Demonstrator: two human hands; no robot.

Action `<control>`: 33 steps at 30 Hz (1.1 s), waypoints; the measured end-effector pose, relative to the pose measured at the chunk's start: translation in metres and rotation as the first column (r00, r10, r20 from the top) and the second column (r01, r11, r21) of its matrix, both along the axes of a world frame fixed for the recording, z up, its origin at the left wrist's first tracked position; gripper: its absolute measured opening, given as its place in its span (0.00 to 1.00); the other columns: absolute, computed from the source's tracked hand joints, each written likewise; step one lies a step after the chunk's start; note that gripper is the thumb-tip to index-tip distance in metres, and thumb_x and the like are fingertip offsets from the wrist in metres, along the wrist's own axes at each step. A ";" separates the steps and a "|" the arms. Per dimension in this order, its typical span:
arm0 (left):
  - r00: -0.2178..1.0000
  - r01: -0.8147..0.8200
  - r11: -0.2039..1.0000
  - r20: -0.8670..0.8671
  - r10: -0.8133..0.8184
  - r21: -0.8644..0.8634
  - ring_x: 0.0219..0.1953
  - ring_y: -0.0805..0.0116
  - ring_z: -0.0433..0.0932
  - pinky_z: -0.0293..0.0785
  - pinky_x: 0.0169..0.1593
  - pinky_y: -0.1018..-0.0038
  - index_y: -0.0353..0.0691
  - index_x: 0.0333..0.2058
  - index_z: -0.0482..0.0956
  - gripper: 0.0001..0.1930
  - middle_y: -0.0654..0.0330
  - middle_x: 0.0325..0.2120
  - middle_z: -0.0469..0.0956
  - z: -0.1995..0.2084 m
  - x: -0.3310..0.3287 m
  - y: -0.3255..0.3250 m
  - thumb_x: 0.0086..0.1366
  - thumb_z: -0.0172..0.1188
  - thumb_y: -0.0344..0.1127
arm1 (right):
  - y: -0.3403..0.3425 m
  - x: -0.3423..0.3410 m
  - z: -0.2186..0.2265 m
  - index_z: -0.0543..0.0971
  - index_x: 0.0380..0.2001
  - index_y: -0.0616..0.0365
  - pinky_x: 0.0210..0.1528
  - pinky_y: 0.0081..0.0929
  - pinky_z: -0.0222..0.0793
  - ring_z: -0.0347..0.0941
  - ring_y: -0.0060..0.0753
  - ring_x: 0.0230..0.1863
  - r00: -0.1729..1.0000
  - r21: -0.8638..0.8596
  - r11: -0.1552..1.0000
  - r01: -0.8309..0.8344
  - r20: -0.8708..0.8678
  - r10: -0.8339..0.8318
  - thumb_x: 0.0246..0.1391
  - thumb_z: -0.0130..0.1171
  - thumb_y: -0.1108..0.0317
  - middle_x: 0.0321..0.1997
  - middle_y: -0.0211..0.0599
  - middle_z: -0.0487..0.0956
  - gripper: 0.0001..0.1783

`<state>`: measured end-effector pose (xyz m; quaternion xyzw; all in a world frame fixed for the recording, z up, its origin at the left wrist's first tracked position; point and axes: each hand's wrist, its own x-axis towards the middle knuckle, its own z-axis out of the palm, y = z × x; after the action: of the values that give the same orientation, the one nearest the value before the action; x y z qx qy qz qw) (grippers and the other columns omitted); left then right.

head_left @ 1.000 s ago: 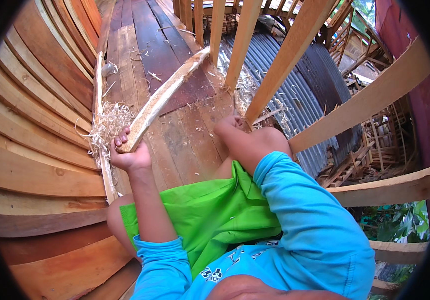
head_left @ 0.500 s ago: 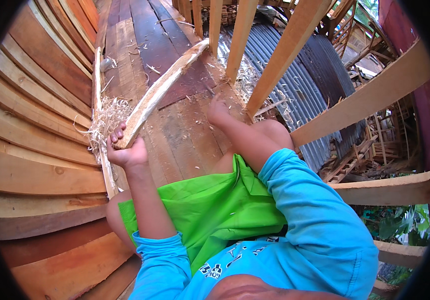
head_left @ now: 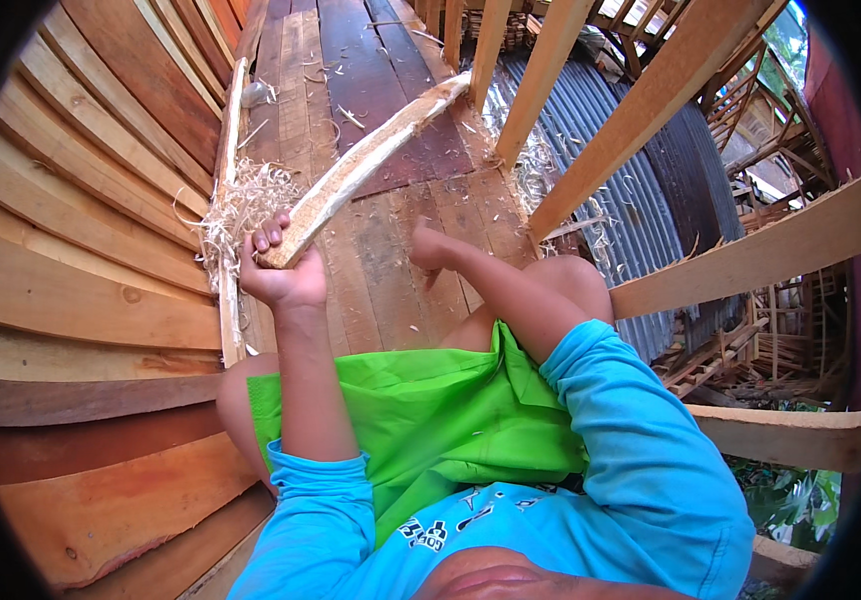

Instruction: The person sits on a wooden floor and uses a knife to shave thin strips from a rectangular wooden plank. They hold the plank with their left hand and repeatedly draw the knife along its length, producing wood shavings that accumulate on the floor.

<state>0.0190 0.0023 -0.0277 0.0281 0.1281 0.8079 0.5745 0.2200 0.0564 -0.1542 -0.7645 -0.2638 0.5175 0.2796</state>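
Note:
A long, slightly bent strip of pale wood (head_left: 366,150) slants from lower left to upper right, its far end near the upright slats. My left hand (head_left: 286,275) is closed around its near end, palm up. My right hand (head_left: 429,248) hangs over the floorboards to the right of the strip, apart from it. Its fingers look curled, but they are partly turned away, and whatever they may hold is hidden. Curly wood shavings (head_left: 251,205) lie heaped just beyond my left hand.
A wall of overlapping boards (head_left: 91,270) rises on the left. Upright wooden slats (head_left: 541,80) line the right, with corrugated metal sheets (head_left: 611,160) beyond. The plank floor (head_left: 381,290) carries scattered chips. My bent knees are under green cloth (head_left: 431,410).
My right hand has drawn back toward me and turned; a thin dark piece seen by its fingers before no longer shows. The view has shifted slightly; my left hand keeps its grip.

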 end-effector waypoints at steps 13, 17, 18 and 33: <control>1.000 -0.011 1.000 0.011 0.011 0.002 0.35 0.60 0.66 0.62 0.58 0.61 0.46 0.18 0.61 0.11 0.61 0.18 0.62 -0.003 -0.005 0.000 0.60 0.46 0.33 | -0.009 -0.011 -0.029 0.78 0.48 0.47 0.57 0.69 0.62 0.81 0.32 0.34 0.356 -0.150 0.355 -0.923 0.018 0.934 0.60 0.50 0.61 0.37 0.32 0.85 0.15; 1.000 0.020 0.999 -0.003 -0.020 0.026 0.34 0.61 0.65 0.62 0.57 0.62 0.47 0.17 0.62 0.12 0.62 0.18 0.62 -0.007 0.005 0.005 0.60 0.47 0.34 | 0.006 0.004 -0.065 0.85 0.34 0.48 0.49 0.65 0.70 0.81 0.30 0.30 0.484 -0.376 0.505 -0.777 0.155 0.861 0.54 0.58 0.60 0.32 0.33 0.85 0.10; 0.999 0.048 0.998 0.012 -0.048 0.028 0.34 0.62 0.65 0.62 0.57 0.63 0.47 0.17 0.62 0.12 0.62 0.18 0.63 -0.005 0.015 0.008 0.60 0.47 0.34 | 0.017 0.023 -0.088 0.85 0.34 0.49 0.46 0.61 0.74 0.81 0.32 0.29 0.373 -0.590 0.453 -0.669 0.261 0.890 0.53 0.59 0.60 0.32 0.35 0.85 0.10; 1.000 0.006 0.999 0.020 -0.005 -0.042 0.33 0.61 0.65 0.64 0.56 0.63 0.45 0.18 0.61 0.13 0.62 0.18 0.62 0.001 0.004 0.001 0.63 0.44 0.33 | 0.024 0.035 0.049 0.76 0.28 0.73 0.15 0.41 0.68 0.75 0.44 0.16 0.975 0.005 0.975 -0.223 -0.018 0.223 0.50 0.55 0.70 0.23 0.49 0.78 0.11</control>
<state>0.0228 0.0029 -0.0269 0.0084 0.1393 0.8037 0.5784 0.2553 0.0803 -0.1055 -0.7250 -0.3460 0.5521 0.2233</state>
